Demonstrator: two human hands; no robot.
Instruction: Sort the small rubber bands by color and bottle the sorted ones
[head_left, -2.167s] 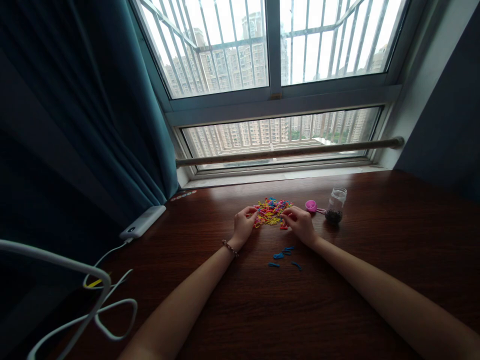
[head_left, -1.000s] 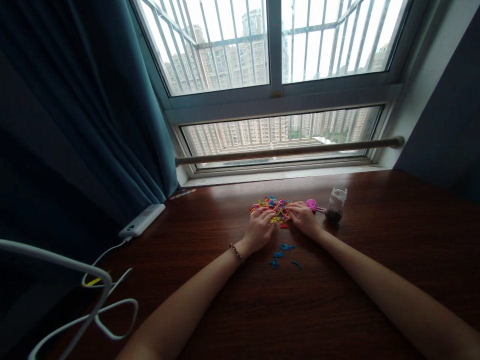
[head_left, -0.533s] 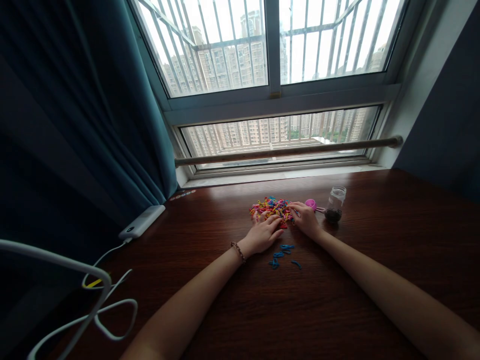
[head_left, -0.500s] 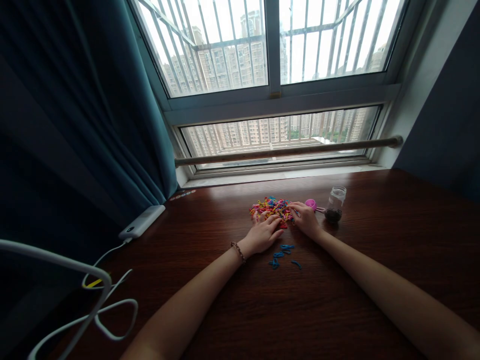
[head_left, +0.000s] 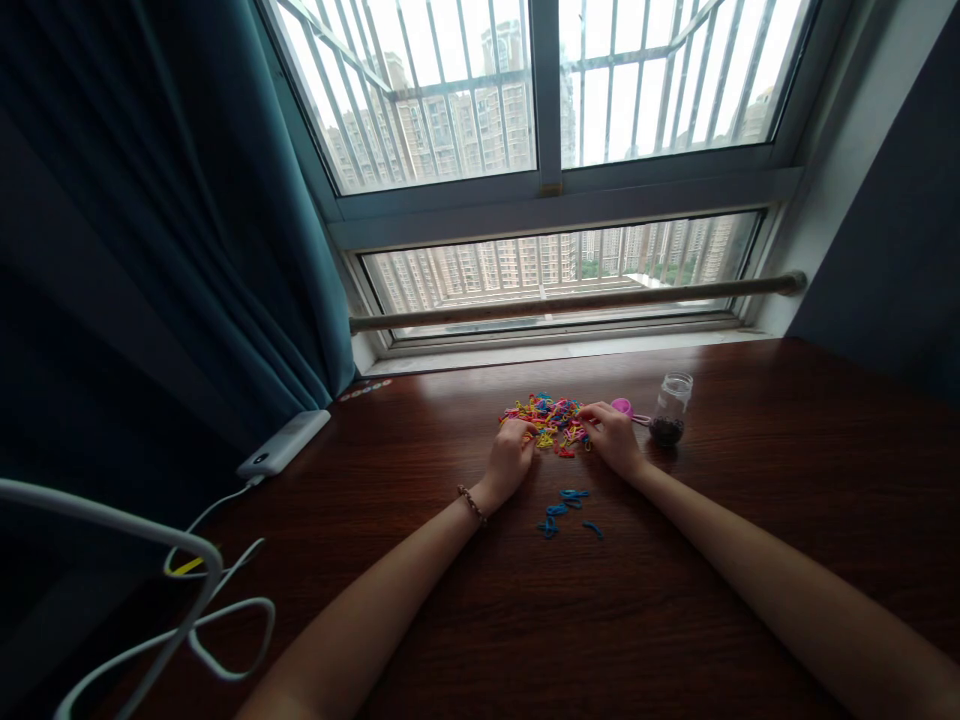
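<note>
A heap of small, many-coloured loops (head_left: 551, 410), which look like little rubber bands, lies on the dark wooden table. At its near left edge my left hand (head_left: 512, 456) is curled, fingertips turned in towards the loops; what they pinch, if anything, is hidden. My right hand (head_left: 613, 440) touches the right edge of the heap with its fingers drawn together, and I cannot make out what is between them. Several blue loops (head_left: 557, 510) lie apart from the heap, nearer to me, between my forearms.
Right of my right hand stands an open glass jar (head_left: 673, 408) with dark small contents, beside a pink scoop-like piece (head_left: 622, 407). A white power bank (head_left: 283, 443) with a white cable (head_left: 202, 545) lies at the left by the blue curtain (head_left: 300, 250). A window rail (head_left: 577, 306) runs behind.
My left hand has drawn back to the left from over the front of the heap, its spread fingers now curled. My right hand has barely moved.
</note>
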